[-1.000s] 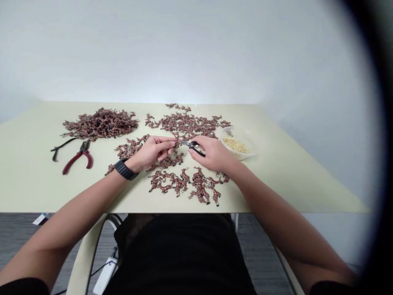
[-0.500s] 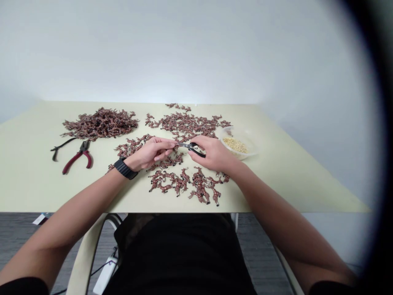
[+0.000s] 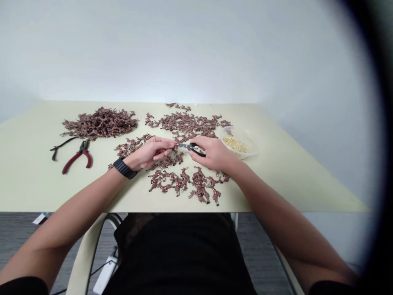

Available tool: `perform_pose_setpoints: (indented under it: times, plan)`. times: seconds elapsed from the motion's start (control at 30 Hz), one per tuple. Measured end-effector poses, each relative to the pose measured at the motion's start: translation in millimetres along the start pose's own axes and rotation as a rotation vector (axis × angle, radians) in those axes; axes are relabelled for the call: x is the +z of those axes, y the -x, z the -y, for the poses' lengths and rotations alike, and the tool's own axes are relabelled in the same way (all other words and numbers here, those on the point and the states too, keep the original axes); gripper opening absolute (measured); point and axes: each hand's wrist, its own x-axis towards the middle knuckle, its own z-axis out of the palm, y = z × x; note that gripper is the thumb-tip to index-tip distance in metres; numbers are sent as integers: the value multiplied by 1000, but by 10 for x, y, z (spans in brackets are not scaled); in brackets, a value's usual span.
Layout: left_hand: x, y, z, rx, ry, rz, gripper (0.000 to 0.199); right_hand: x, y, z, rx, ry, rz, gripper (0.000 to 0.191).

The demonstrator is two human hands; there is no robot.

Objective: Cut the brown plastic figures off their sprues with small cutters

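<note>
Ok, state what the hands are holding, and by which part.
The right hand grips pliers by their black handles; their jaws reach toward the left hand, which pinches something too small to make out.

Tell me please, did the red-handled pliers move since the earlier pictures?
No. The red-handled pliers stay in the same place, just below the heap of brown figures.

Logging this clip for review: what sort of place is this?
Probably a small assembly workspace: a pale table holds heaps of small brown figures, red-handled pliers and a clear bowl of tan bits.
</note>
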Motion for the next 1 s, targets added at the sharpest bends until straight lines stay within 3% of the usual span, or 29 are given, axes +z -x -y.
perform_pose_setpoints:
  times: [0.17, 0.47, 0.77, 1.0]
  plan:
    - [35, 17, -18, 9, -3, -13, 22, 13, -6, 113, 53, 7, -14, 27]
    - [259, -37, 137, 278, -202, -224, 41, 191, -56, 245, 292, -167, -102, 35]
    - [392, 22, 188, 502, -693, -480, 31, 189, -107, 288, 347, -513, -42, 39]
    - [369, 31, 233, 619, -847, -553, 39, 210, -102, 347, 432, -787, 0, 38]
